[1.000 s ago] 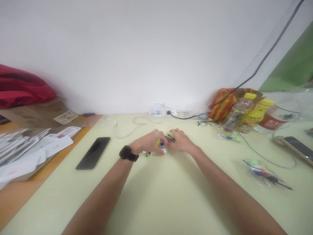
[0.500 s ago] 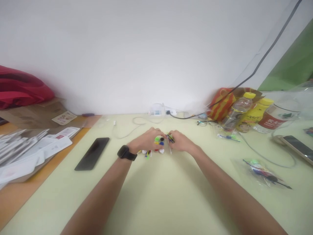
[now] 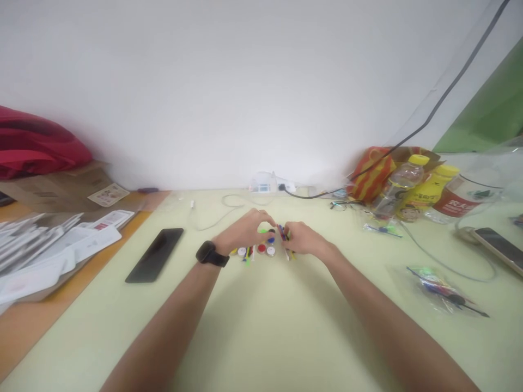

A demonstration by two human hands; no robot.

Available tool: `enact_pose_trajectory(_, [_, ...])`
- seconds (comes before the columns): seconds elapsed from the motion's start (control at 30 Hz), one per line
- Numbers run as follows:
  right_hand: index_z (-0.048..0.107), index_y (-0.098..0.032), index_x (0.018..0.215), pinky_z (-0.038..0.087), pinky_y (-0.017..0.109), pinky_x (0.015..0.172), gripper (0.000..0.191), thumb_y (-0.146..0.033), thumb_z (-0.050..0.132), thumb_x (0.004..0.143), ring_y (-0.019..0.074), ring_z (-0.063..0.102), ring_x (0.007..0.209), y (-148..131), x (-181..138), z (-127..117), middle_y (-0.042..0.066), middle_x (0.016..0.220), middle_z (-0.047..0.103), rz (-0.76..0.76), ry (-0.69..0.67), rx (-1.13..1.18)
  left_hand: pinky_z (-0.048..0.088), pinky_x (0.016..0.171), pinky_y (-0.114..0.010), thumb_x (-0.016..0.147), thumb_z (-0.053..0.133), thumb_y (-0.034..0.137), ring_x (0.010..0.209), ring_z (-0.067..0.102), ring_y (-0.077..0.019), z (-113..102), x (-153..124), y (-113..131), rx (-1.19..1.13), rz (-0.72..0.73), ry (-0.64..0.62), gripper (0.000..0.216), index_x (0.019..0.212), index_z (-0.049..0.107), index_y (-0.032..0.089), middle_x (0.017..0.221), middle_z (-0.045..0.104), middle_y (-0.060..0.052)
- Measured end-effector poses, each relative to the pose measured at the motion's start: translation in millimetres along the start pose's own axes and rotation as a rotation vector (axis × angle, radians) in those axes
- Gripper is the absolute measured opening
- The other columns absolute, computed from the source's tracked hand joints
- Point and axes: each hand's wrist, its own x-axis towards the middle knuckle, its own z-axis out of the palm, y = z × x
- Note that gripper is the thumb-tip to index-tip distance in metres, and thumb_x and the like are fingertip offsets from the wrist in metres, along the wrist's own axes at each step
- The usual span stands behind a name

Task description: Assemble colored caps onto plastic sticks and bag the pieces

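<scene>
At the left, a black smartphone [image 3: 154, 256] lies flat on the table [image 3: 253, 326]. The left hand [image 3: 247, 228], with a black watch [image 3: 207, 253] at its wrist, arches over small parts; its thumb and index finger stand apart, with a visible gap. Below it, a left white disc [image 3: 242, 252] lies beside thin short sticks [image 3: 249, 253]. Further right are 1 red disc [image 3: 261, 249], 1 right white disc [image 3: 271, 251] and, just beyond, 1 blue disc [image 3: 271, 237].

The coloured stick bundle [image 3: 282, 234] is at the right hand [image 3: 304, 238], whose fingers are closed on it. The bundle lies immediately right of the left index fingertip; its long axis runs near to far, far end leaning left. The right hand is nearer. The sticks appear slender, in red, blue and dark tones; their exact count cannot be told.
</scene>
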Motion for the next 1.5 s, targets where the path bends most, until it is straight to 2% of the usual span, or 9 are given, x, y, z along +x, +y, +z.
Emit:
enact_pose_trajectory(0.17, [0.061,-0.021,0.098,0.039,0.026,0.064,0.018,-0.033,0.069,0.087,0.0202,0.064,0.082,-3.8,-0.4,0.7,0.007,0.096,0.070,-0.019,0.053,-0.011,0.045,0.102,-0.038,0.093,0.064,0.044,0.121,0.056,-0.0273,-4.1,-0.9,-3.1,0.023,-0.020,0.019,0.030,0.117,0.071,0.027,0.121,0.068,-0.004])
enact_pose_trajectory(0.43, [0.061,-0.021,0.110,0.035,0.027,0.064,0.019,-0.021,0.062,0.092,0.0204,0.064,0.084,-7.3,-0.9,6.0,0.006,0.093,0.069,-0.056,0.078,-0.036,0.047,0.098,-0.038,0.094,0.061,0.051,0.116,0.059,-0.0271,-4.9,-1.4,-16.0,0.050,-0.045,0.059,0.035,0.117,0.071,0.026,0.121,0.067,-0.006])
enact_pose_trajectory(0.6, [0.063,-0.020,0.106,0.035,0.028,0.065,0.015,-0.021,0.063,0.091,0.0225,0.065,0.087,-7.2,0.9,6.7,0.009,0.096,0.069,-0.035,0.082,-0.053,0.049,0.093,-0.036,0.093,0.063,0.051,0.111,0.062,-0.0257,-5.1,-0.9,-19.6,0.049,-0.062,0.059,0.035,0.116,0.071,0.026,0.118,0.068,-0.005])
enact_pose_trajectory(0.8, [0.064,-0.020,0.099,0.036,0.026,0.060,0.011,-0.022,0.067,0.088,0.0208,0.065,0.079,-11.8,-1.1,8.3,0.010,0.095,0.070,-0.002,0.051,-0.018,0.052,0.089,-0.036,0.091,0.064,0.052,0.109,0.064,-0.0263,-5.0,-0.5,-21.5,0.022,-0.078,0.036,0.037,0.116,0.072,0.025,0.118,0.069,-0.007])
enact_pose_trajectory(1.0, [0.062,-0.020,0.110,0.037,0.026,0.055,0.019,-0.023,0.062,0.092,0.0173,0.064,0.067,-13.3,-2.3,6.9,0.007,0.092,0.072,0.016,0.028,0.065,0.053,0.089,-0.037,0.091,0.063,0.050,0.106,0.065,-0.0262,-8.7,-1.3,-32.9,0.039,-0.084,0.068,0.036,0.115,0.072,0.025,0.116,0.071,-0.006])
enact_pose_trajectory(1.17, [0.062,-0.020,0.108,0.040,0.024,0.059,0.018,-0.018,0.061,0.091,0.0161,0.064,0.073,-14.3,1.5,16.1,0.005,0.091,0.071,-0.037,0.022,0.116,0.053,0.088,-0.037,0.090,0.062,0.049,0.105,0.065,-0.0262,-14.6,-3.9,-42.6,0.041,-0.127,0.086,0.035,0.113,0.073,0.024,0.117,0.072,-0.006])
enact_pose_trajectory(1.33, [0.062,-0.021,0.114,0.040,0.024,0.063,0.022,-0.018,0.058,0.093,0.0154,0.063,0.077,-15.6,3.2,24.3,0.004,0.093,0.070,-0.094,0.020,0.142,0.055,0.082,-0.033,0.090,0.061,0.051,0.097,0.068,-0.0244,-19.8,-5.6,-53.6,0.025,-0.188,0.067,0.037,0.109,0.074,0.023,0.115,0.073,-0.007])
enact_pose_trajectory(1.5, [0.061,-0.019,0.117,0.039,0.025,0.065,0.025,-0.017,0.058,0.093,0.0163,0.061,0.077,-17.3,2.0,26.9,0.004,0.089,0.069,-0.163,0.039,0.147,0.054,0.078,-0.033,0.087,0.060,0.054,0.088,0.070,-0.0244,-28.4,-10.7,-61.1,0.147,-0.316,0.024,0.041,0.109,0.074,0.022,0.107,0.074,-0.009])
